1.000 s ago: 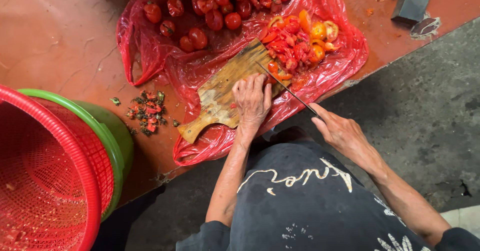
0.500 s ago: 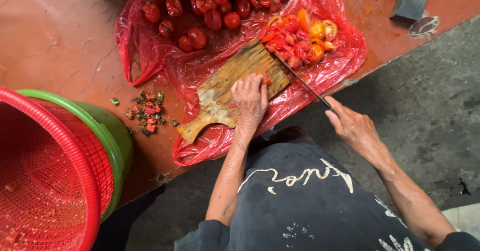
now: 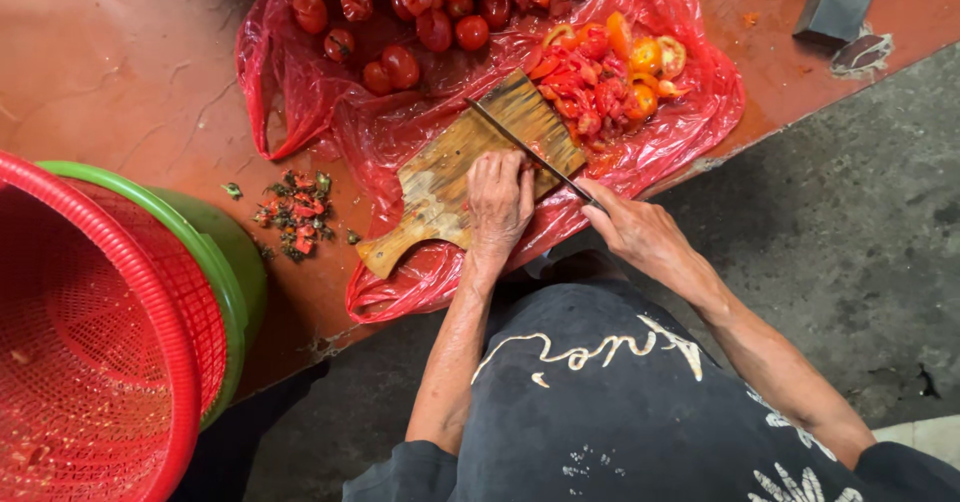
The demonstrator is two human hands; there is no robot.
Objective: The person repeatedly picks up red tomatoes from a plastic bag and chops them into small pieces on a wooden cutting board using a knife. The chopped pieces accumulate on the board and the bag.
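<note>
The right hand [image 3: 640, 234], closed on the thin dark knife [image 3: 528, 152], has swung its blade across the worn wooden cutting board [image 3: 470, 167]; the left hand [image 3: 498, 202] stays flat, fingers spread.

A red mesh basket [image 3: 90, 362] is nested in a green tub [image 3: 225, 262] at the left. A small heap of stems and scraps [image 3: 297, 212] is seen beside it. A grey block [image 3: 838, 0] lies top right.
</note>
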